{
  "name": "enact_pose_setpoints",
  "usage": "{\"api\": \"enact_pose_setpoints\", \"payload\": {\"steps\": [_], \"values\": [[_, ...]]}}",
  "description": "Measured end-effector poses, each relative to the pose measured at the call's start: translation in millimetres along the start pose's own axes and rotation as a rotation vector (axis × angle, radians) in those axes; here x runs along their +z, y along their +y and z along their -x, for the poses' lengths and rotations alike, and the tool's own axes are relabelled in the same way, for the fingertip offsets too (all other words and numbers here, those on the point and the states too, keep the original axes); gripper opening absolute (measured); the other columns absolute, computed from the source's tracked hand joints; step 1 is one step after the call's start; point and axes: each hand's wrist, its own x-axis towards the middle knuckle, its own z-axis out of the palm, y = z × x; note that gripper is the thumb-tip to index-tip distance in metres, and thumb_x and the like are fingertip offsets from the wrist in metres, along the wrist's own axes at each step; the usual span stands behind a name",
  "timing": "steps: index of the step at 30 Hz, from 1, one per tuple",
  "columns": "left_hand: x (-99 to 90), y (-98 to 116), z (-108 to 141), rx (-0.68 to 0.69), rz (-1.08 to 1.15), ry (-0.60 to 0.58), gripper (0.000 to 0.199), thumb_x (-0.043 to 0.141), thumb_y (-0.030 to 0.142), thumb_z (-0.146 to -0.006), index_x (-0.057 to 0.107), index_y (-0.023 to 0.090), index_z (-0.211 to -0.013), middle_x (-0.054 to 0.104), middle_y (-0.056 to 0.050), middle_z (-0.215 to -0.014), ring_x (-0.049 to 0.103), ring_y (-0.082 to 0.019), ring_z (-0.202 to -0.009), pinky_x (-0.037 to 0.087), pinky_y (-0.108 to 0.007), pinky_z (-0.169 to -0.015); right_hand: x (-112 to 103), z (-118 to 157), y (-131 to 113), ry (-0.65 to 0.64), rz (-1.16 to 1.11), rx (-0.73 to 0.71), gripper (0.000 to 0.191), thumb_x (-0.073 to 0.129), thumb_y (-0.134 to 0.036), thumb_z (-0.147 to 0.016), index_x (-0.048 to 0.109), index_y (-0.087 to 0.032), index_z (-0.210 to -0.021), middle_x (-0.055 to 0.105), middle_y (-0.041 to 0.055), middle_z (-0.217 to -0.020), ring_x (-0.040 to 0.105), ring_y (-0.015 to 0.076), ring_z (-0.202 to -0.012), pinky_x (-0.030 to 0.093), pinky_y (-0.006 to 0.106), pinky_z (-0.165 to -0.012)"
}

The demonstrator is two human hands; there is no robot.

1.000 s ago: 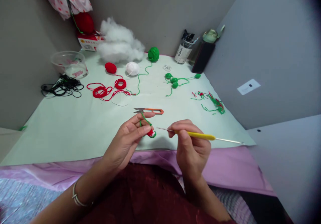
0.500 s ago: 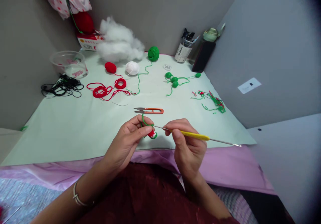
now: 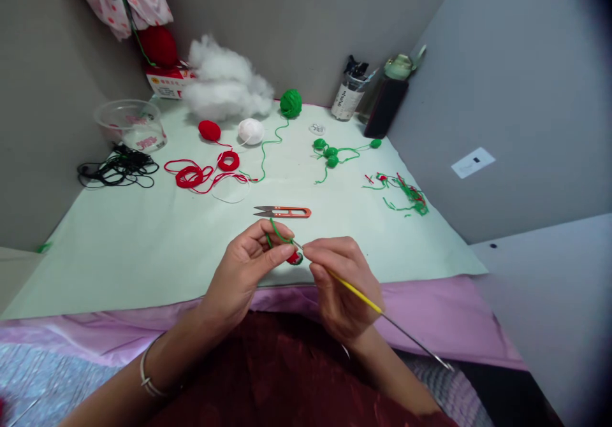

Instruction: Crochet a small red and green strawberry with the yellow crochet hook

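Note:
My left hand [image 3: 251,261] pinches a small red, white and green crochet piece [image 3: 295,259], partly hidden behind the thumb. Green yarn [image 3: 274,228] loops up over the fingers of that hand. In my right hand [image 3: 345,283] is a crochet hook with a yellow handle [image 3: 358,294], held like a pen. Its thin tip meets the green yarn at the left fingertips; whether the tip is inside a stitch is too small to tell. Just beyond both hands lie orange thread snips [image 3: 287,212], blades pointing left.
Red yarn [image 3: 189,176], red and white balls, and a green ball [image 3: 291,103] lie farther back. White stuffing [image 3: 224,79] sits by the wall, a plastic tub [image 3: 129,127] and black cord [image 3: 119,167] at left. Small green balls [image 3: 331,153] and yarn scraps [image 3: 411,194] lie right; a bottle [image 3: 389,99] stands behind.
My right hand has turned and shifted slightly left, so the hook's rear end has swung down toward me. The left hand keeps its pinch on the crochet piece.

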Motion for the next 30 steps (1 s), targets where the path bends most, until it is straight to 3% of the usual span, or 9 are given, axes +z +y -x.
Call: {"api": "enact_pose_setpoints", "payload": {"steps": [4,7,10,12,14,18,23,30], "values": [[-0.2,1.3,-0.8,-0.027,0.004,0.002,0.024,0.085,0.023,-0.083,0.080,0.023,-0.107,0.065,0.003,-0.075,0.061,-0.013,-0.075,0.047,-0.025,-0.078,5.4,3.3,4.1,0.091,-0.104,0.062,0.027,0.059,-0.014,-0.100,0.074,-0.028,-0.117,0.076,0.0056,-0.100,0.072,0.0205,-0.091,0.061,0.037,-0.075],[-0.6,-1.2,-0.5,0.016,-0.036,-0.012,0.034,0.084,0.023,-0.085,0.079,0.025,-0.119,0.066,0.002,-0.078,0.061,-0.013,-0.078,0.047,-0.024,-0.080,8.2,4.1,6.2,0.076,-0.178,0.101,0.025,0.059,-0.015,-0.101,0.075,-0.029,-0.115,0.076,0.0046,-0.095,0.072,0.0208,-0.088,0.061,0.037,-0.073],[1.3,-5.2,1.2,0.038,-0.017,0.023,0.047,0.085,0.023,-0.084,0.074,0.027,-0.130,0.066,0.003,-0.084,0.060,-0.012,-0.080,0.047,-0.023,-0.081,11.9,6.7,7.1,-0.004,0.008,0.019,0.032,0.063,-0.012,-0.098,0.074,-0.030,-0.122,0.076,0.0061,-0.101,0.072,0.0217,-0.092,0.061,0.037,-0.075],[3.2,-5.8,2.2,-0.017,0.067,0.043,0.050,0.086,0.025,-0.084,0.073,0.024,-0.132,0.065,0.003,-0.084,0.059,-0.012,-0.079,0.047,-0.023,-0.080,14.2,9.1,7.6,-0.001,0.185,-0.089,0.040,0.066,-0.010,-0.096,0.073,-0.030,-0.129,0.075,0.0080,-0.109,0.072,0.0232,-0.100,0.062,0.038,-0.079],[3.6,-3.4,2.1,-0.109,0.162,0.020,0.050,0.086,0.025,-0.084,0.074,0.021,-0.132,0.064,0.002,-0.082,0.059,-0.011,-0.079,0.047,-0.023,-0.081,14.0,9.4,8.3,0.016,0.226,-0.115,0.041,0.066,-0.009,-0.096,0.073,-0.031,-0.129,0.075,0.0082,-0.111,0.072,0.0234,-0.102,0.062,0.038,-0.081],[-0.8,5.2,-1.0,-0.223,0.224,-0.056,0.048,0.082,0.019,-0.086,0.075,0.018,-0.133,0.061,0.001,-0.079,0.054,-0.010,-0.074,0.045,-0.020,-0.076,4.3,0.4,10.5,0.063,-0.080,0.114,0.027,0.063,-0.013,-0.098,0.078,-0.029,-0.114,0.077,0.0055,-0.097,0.072,0.0210,-0.088,0.060,0.038,-0.074],[-2.1,8.5,-0.8,-0.144,0.158,-0.068,0.043,0.082,0.018,-0.086,0.078,0.020,-0.128,0.059,0.001,-0.080,0.051,-0.011,-0.075,0.043,-0.021,-0.076,-2.6,-11.5,13.7,0.163,-0.529,0.390,0.016,0.065,-0.022,-0.098,0.080,-0.024,-0.093,0.073,0.0032,-0.082,0.063,0.0159,-0.069,0.053,0.032,-0.063],[-8.4,9.1,-0.7,-0.132,0.101,-0.053,0.045,0.081,0.021,-0.086,0.077,0.021,-0.130,0.059,0.001,-0.079,0.049,-0.012,-0.073,0.040,-0.024,-0.073,-1.6,-11.7,12.3,0.181,-0.588,0.477,0.013,0.068,-0.025,-0.095,0.080,-0.023,-0.091,0.072,0.0034,-0.081,0.061,0.0147,-0.066,0.052,0.031,-0.062]]}}
